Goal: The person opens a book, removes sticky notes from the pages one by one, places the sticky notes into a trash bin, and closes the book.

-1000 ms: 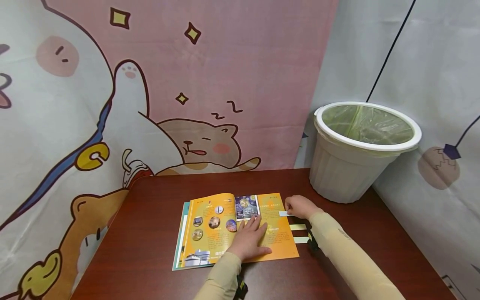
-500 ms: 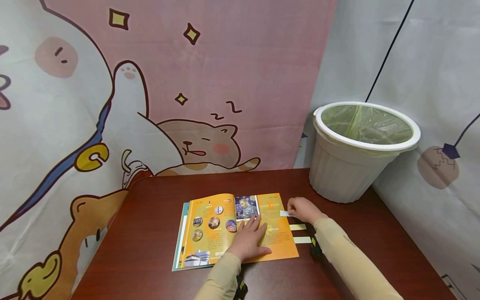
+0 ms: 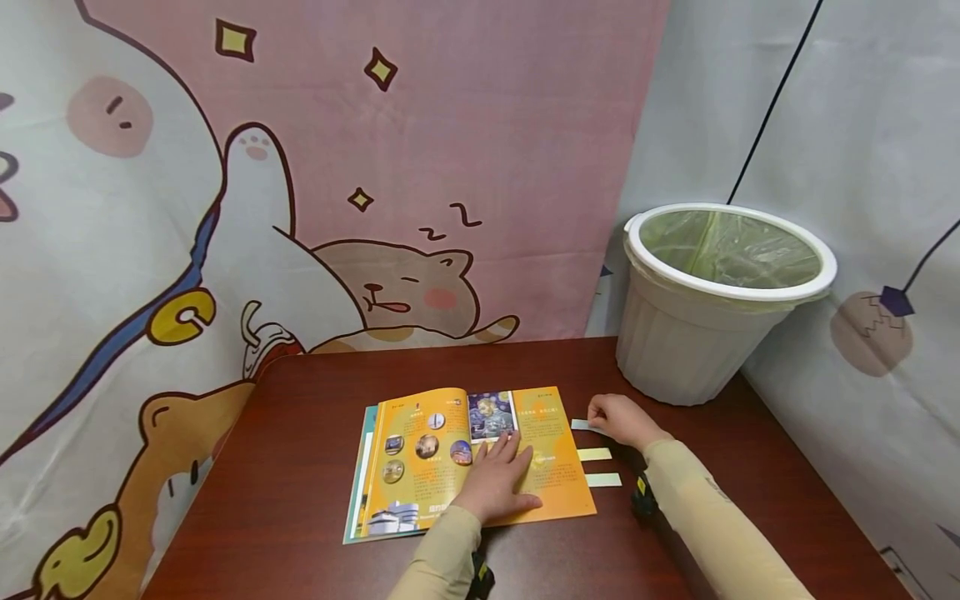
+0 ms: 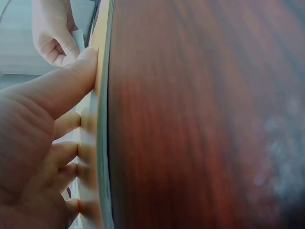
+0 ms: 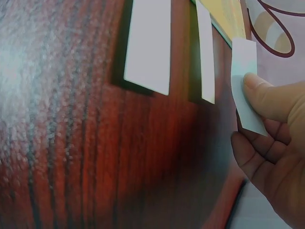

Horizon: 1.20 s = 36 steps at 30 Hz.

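An open book [image 3: 558, 498] with orange pages lies on the dark red-brown table. My left hand [image 3: 497, 482] rests on its right page with fingers spread, the thumb near the lower edge. Beyond the page's right edge, my right hand [image 3: 624, 419] pinches a pale paper strip [image 5: 244, 86] between thumb and curled fingers. In the head view that strip's left end looks just clear of the page edge. Two more strips, a pale yellow one [image 3: 596, 454] and a pale green one [image 3: 604, 480], stick out from the book's right side; their inner ends are hidden.
A white bin [image 3: 671, 342] with a greenish liner stands at the table's back right corner. Behind the table [image 3: 292, 467] hangs a cloth [image 3: 525, 167] printed with cartoon animals.
My right hand has moved to the right, away from the book, drawing the pinched strip out past the page edge. The left hand stays in place on the page.
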### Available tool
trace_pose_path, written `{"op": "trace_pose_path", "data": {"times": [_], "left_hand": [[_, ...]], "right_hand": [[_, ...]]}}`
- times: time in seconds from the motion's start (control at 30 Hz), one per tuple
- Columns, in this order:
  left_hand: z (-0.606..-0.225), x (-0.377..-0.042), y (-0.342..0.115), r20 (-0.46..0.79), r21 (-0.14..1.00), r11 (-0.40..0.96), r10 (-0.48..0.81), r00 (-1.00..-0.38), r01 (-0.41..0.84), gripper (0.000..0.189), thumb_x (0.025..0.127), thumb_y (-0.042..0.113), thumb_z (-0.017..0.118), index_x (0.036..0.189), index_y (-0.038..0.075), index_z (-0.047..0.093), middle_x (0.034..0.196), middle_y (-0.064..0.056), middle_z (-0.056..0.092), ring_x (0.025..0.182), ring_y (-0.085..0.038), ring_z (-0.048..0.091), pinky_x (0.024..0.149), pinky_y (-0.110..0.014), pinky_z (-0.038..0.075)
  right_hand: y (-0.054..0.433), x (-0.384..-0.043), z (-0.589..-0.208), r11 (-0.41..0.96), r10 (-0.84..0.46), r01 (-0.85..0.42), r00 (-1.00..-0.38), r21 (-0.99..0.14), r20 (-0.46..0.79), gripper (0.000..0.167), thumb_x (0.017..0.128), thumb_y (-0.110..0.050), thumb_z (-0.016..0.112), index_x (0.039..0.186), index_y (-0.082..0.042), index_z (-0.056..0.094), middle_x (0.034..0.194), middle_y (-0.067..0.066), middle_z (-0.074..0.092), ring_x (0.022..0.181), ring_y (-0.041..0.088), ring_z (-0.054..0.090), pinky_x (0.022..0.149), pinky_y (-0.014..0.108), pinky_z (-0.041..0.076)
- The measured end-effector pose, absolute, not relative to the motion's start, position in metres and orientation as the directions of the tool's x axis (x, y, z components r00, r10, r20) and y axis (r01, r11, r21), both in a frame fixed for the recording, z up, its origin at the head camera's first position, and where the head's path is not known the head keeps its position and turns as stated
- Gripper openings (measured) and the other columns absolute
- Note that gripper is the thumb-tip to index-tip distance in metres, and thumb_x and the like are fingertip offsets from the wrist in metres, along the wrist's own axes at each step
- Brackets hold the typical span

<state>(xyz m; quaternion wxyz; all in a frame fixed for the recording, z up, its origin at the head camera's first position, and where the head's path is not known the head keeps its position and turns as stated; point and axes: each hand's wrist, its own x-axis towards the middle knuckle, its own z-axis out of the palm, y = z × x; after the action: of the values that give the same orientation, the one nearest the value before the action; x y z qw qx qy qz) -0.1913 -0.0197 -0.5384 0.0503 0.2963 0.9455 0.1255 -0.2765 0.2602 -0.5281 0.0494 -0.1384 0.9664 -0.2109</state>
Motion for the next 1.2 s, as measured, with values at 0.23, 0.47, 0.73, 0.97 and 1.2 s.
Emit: {"op": "trace_pose_path", "data": {"times": [0.23,0.47,0.73,0.97,1.2], "left_hand": [[-0.538,-0.192,-0.020,-0.017,0.274,0.788,0.577,-0.817,0.551,0.080,0.087,0.058,0.067,0.150,0.014,0.046,0.159,-0.014,0.030,0.147,-0.032,0.025,0.114,-0.054,0.025],[-0.539,-0.193,-0.019,-0.018,0.264,0.791,0.576,-0.817,0.552,0.080,0.087,0.058,0.067,0.150,0.015,0.046,0.159,-0.014,0.030,0.147,-0.031,0.025,0.114,-0.054,0.025],[-0.538,-0.191,-0.020,-0.008,0.256,0.788,0.582,-0.813,0.561,0.080,0.087,0.058,0.066,0.150,0.013,0.046,0.158,-0.015,0.031,0.146,-0.032,0.026,0.113,-0.054,0.026],[-0.537,-0.191,-0.021,-0.013,0.265,0.785,0.584,-0.812,0.560,0.080,0.087,0.057,0.067,0.150,0.012,0.046,0.158,-0.015,0.031,0.146,-0.033,0.026,0.113,-0.055,0.026],[-0.539,-0.192,-0.020,-0.004,0.244,0.786,0.586,-0.810,0.568,0.080,0.086,0.059,0.067,0.149,0.013,0.047,0.158,-0.015,0.032,0.146,-0.032,0.027,0.113,-0.055,0.028]], "right_hand": [[0.262,-0.276,-0.509,0.866,-0.299,-0.267,-0.954,-0.422,-0.010,0.019,0.090,-0.010,0.073,0.078,-0.014,0.059,0.073,-0.003,0.053,0.069,0.015,0.049,0.067,0.034,0.046],[0.274,-0.275,-0.465,0.840,-0.360,-0.375,-0.926,-0.392,0.114,0.018,0.089,-0.008,0.074,0.079,-0.012,0.059,0.074,-0.003,0.054,0.068,0.016,0.048,0.066,0.035,0.046],[0.283,-0.272,-0.389,0.823,-0.404,-0.458,-0.888,-0.336,0.220,0.014,0.090,-0.008,0.073,0.081,-0.011,0.062,0.077,-0.002,0.057,0.071,0.017,0.051,0.069,0.040,0.047],[0.294,-0.269,-0.327,0.823,-0.429,-0.515,-0.840,-0.239,0.332,0.014,0.087,-0.006,0.075,0.081,-0.009,0.063,0.078,0.000,0.060,0.071,0.017,0.052,0.067,0.040,0.046],[0.309,-0.270,-0.267,0.836,-0.429,-0.531,-0.787,-0.135,0.443,0.013,0.085,-0.003,0.076,0.081,-0.009,0.065,0.079,0.003,0.064,0.072,0.021,0.057,0.069,0.045,0.047]]}}
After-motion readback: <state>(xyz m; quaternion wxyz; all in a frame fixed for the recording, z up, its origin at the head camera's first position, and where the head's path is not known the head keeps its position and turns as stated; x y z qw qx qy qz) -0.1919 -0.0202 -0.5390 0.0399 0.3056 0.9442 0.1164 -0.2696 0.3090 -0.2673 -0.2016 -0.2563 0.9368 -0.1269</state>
